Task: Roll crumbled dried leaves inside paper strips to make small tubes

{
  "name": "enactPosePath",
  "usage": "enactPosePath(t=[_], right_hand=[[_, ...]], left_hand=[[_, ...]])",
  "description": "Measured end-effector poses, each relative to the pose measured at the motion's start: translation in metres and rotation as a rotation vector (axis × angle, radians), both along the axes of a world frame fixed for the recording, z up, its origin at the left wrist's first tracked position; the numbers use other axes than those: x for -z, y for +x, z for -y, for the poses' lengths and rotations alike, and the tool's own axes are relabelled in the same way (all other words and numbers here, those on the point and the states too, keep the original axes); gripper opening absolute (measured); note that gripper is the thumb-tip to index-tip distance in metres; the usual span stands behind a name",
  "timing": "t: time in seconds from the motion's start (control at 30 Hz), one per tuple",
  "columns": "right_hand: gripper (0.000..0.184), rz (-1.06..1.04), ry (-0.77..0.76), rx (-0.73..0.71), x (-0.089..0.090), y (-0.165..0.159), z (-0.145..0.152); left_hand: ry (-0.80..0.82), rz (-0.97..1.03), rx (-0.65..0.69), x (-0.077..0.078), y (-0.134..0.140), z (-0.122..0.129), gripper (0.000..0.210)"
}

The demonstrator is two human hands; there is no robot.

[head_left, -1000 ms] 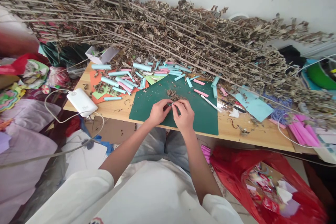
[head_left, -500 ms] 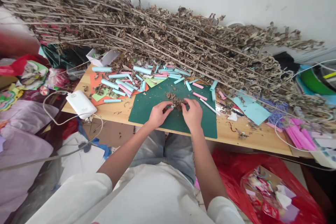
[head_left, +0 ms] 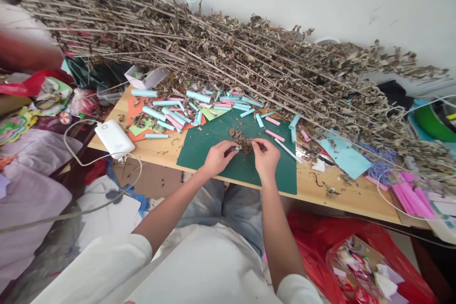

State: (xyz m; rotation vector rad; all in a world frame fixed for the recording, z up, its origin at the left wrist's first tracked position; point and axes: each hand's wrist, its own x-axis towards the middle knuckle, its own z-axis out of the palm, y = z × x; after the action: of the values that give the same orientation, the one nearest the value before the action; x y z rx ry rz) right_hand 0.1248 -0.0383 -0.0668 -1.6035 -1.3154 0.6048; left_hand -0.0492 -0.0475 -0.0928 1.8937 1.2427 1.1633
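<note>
My left hand (head_left: 219,157) is closed in a pinch on a small paper tube (head_left: 238,148), whose pale round end points toward the pile. A small heap of crumbled dried leaves (head_left: 244,141) lies between my hands on the green cutting mat (head_left: 206,138). At the heap's right edge, the fingertips of my right hand (head_left: 267,156) are pinched together. Whatever bits they hold are too small to make out clearly. Most of the tube is hidden by my left fingers. A thin white stick (head_left: 288,150) lies on the mat, right of my right hand.
Blue and pink paper rolls (head_left: 199,97) are scattered behind the mat. Long dried leafy stalks (head_left: 228,52) stretch across the back of the wooden table (head_left: 156,150). A white power bank (head_left: 114,138) with a cable sits at left. A red plastic bag (head_left: 313,232) stands below right.
My right hand has drawn slightly to the right, with its fingers closer together at the heap's edge. My left hand keeps its pinch on the tube. The whole view has shifted a little.
</note>
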Motion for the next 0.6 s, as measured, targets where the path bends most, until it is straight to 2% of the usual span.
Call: enactPosePath(t=[0.17,0.27,0.43,0.6], right_hand=[[0.023,-0.267,-0.015,0.036,0.009,-0.014,0.003],[0.023,-0.298,-0.033,0.027,0.014,-0.023,0.006],[0.021,-0.326,-0.088,-0.068,0.016,-0.030,0.011],[0.019,-0.333,-0.065,-0.079,0.018,-0.030,0.013]], left_hand=[[0.027,0.059,0.042,-0.003,0.000,0.000,0.015],[0.035,0.071,0.057,-0.004,-0.001,0.001,0.016],[0.033,0.076,0.069,-0.005,-0.001,0.001,0.016],[0.037,0.065,0.045,-0.003,-0.001,-0.001,0.016]])
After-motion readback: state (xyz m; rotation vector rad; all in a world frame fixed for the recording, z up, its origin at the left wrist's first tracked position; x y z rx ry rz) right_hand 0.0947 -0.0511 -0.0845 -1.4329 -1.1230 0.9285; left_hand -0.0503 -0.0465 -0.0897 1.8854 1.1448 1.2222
